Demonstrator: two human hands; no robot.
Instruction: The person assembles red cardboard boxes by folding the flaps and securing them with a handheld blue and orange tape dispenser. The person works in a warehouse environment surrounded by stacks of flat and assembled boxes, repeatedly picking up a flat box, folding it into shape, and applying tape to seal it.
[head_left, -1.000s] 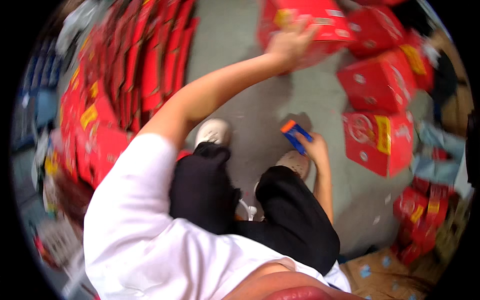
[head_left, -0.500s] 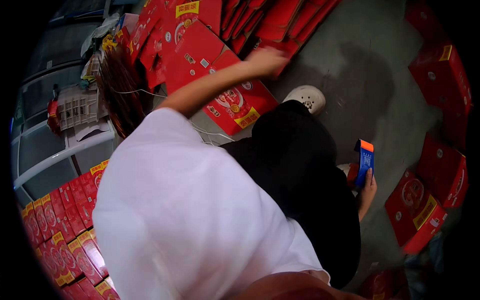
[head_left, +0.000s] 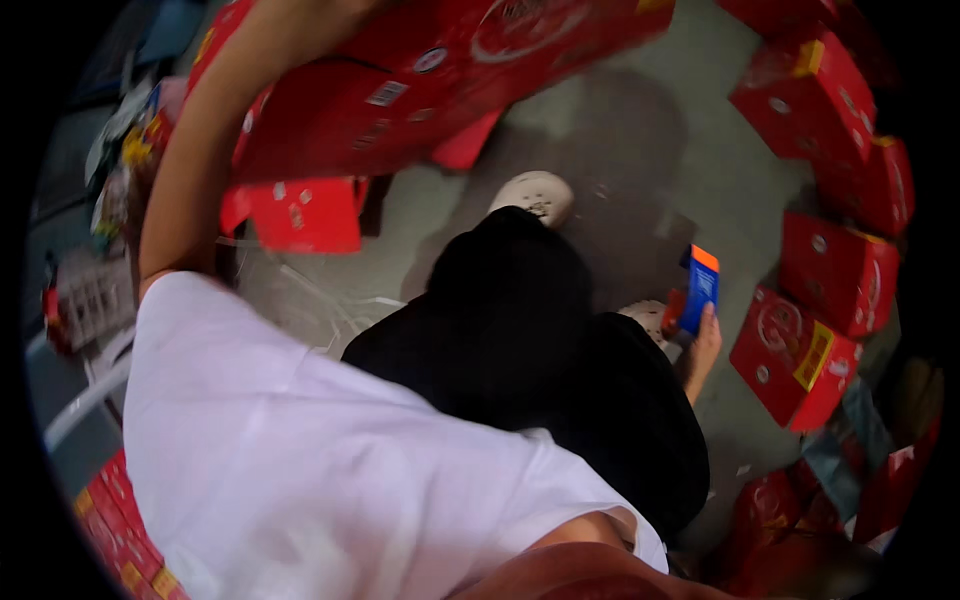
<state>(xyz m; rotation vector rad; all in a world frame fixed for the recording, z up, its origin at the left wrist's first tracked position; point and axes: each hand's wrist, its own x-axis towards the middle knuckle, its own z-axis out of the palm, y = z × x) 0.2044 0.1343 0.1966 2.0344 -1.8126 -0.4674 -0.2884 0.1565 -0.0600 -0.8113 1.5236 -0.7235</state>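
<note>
A large red carton (head_left: 400, 95), somewhat blurred, is raised off the floor across the top of the view. My left arm reaches up to it, and my left hand (head_left: 335, 8) is at its upper edge, gripping it. The fingers are cut off by the picture's top edge. At the right, beside my knee, my right hand (head_left: 704, 338) is closed around a blue tape dispenser (head_left: 703, 292) with an orange end. A reddish-brown part shows behind it, partly covered.
Red boxes (head_left: 838, 272) line the right side. A smaller red cardboard piece (head_left: 308, 215) lies below the raised carton, near white cords (head_left: 300, 285). A pale crate (head_left: 95, 295) stands at the left; stacked red packages (head_left: 115, 510) fill the lower left.
My left hand has moved up and left, and the red carton has come up off the stack with it. My right hand keeps the tape dispenser. The view has shifted.
</note>
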